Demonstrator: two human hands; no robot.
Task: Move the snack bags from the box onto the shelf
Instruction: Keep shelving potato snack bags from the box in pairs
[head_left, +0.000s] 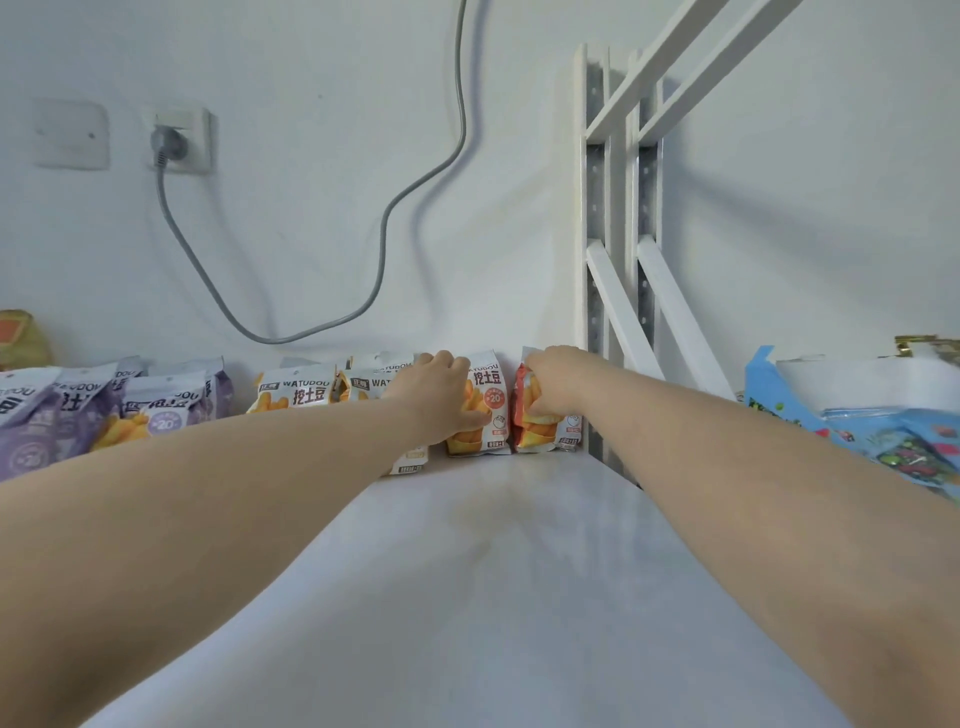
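Two bare forearms reach forward over a white shelf (483, 597), which lies bare in the near part and carries a row of snack bags only at its far edge, against the wall (311, 156). Left hand (441, 387) lies on the front of an orange bag (480, 410) that stands upright, fingers curled over its top and thumb pressed on its face, so it grasps that bag. Right hand (553, 379) is clenched on a red bag (540, 415) just beside it, at the end of the row and close to the white uprights (618, 260) of the rack; this bag leans a little and its front is crumpled under the fingers. Partly hidden behind the left wrist stands another orange bag (363, 387), and next to that one more (296, 395), both upright and touching. Farther left, after a small gap, come several purple bags (156, 405), packed close and overlapping. At the far left edge a yellowish package (21, 338) shows only in part. To the right, beyond the right forearm and off this shelf, lie blue packets (893, 436) with bright prints, and a white carton (857, 379) behind them. On the wall a grey plug (169, 143) sits in a socket (182, 137), and its cable (384, 223) loops down and then climbs out of view at the top.
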